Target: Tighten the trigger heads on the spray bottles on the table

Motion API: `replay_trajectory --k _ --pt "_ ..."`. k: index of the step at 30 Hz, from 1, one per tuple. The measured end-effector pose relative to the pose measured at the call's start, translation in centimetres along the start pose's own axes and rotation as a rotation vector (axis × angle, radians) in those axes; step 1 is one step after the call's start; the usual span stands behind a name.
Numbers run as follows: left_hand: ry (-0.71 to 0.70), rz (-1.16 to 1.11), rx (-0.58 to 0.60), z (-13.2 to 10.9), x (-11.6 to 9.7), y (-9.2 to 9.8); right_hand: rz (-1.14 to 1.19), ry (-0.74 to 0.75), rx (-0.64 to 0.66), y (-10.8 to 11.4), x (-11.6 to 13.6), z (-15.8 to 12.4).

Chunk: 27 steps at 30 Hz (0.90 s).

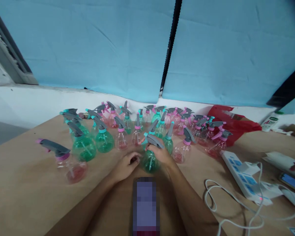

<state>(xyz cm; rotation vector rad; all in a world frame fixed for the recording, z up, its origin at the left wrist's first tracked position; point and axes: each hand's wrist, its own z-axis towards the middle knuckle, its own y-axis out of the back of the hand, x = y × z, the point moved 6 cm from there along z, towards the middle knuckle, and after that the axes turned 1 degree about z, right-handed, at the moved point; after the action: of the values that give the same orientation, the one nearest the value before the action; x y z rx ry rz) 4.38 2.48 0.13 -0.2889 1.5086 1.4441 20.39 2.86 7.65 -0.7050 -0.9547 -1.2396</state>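
A green spray bottle (150, 162) with a grey trigger head and a teal collar stands in front of me. My right hand (161, 154) is closed around its neck, just under the trigger head. To the left of this bottle, my left hand (126, 165) rests by the table, its fingers loosely curled with a gap inside and nothing visible in them. A clear pink spray bottle (183, 152) stands right of my right hand. Beyond my left hand are another pink spray bottle (121, 139) and a round green spray bottle (104, 141).
Rows of green and pink spray bottles fill the back of the brown table (22, 183). A pink spray bottle (75, 170) sits front left. At right are a red plastic bag (232, 124), a power strip (243, 178), white cables (236, 196) and a phone (293, 183).
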Motion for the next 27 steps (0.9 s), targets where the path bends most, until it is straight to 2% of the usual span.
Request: replay_trajectory --k 6,11,18,23,27 --pt "-0.001 -0.007 -0.003 -0.1 0.3 -0.1 0.093 -0.079 -0.033 0.0 -0.4 -0.2" --pt "-0.001 0.004 0.011 -0.1 0.3 -0.1 0.004 -0.006 0.045 -0.2 0.3 -0.2" --pt "-0.002 0.024 0.003 -0.2 0.0 0.1 0.061 -0.038 -0.030 0.0 -0.2 -0.1" --pt "-0.012 0.012 0.013 -0.1 0.1 0.0 -0.063 0.032 -0.044 0.2 0.0 -0.6" --pt "0.005 0.000 0.012 0.0 0.2 0.0 -0.135 0.127 -0.122 0.7 -1.1 -1.7"
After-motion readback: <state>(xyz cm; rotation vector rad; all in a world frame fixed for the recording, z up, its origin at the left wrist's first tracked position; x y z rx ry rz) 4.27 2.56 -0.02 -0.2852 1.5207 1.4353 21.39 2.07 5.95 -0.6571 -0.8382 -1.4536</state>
